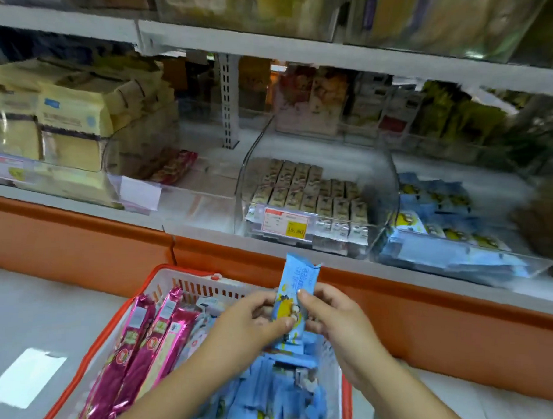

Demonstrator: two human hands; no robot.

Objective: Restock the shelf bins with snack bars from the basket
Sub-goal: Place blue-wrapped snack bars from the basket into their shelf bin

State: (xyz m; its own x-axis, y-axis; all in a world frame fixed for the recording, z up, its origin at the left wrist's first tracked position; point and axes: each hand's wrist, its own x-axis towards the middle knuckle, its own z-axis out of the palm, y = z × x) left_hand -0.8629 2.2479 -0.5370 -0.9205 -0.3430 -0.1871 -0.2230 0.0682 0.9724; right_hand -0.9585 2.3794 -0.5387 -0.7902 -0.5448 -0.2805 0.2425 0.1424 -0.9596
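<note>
Both of my hands hold a small stack of blue snack bars upright above the basket. My left hand pinches the stack from the left with the thumb across the front. From the right, my right hand grips it with fingers curled round the wrappers. The white basket with an orange rim sits on the floor below, holding several more blue bars on its right side and several long pink packs on its left. A clear shelf bin at the right holds matching blue bars.
A middle clear bin holds rows of beige bars behind a price tag. Another bin to its left is nearly bare, with red packs at the back. Yellow packets fill the far left. An orange base panel runs under the shelf.
</note>
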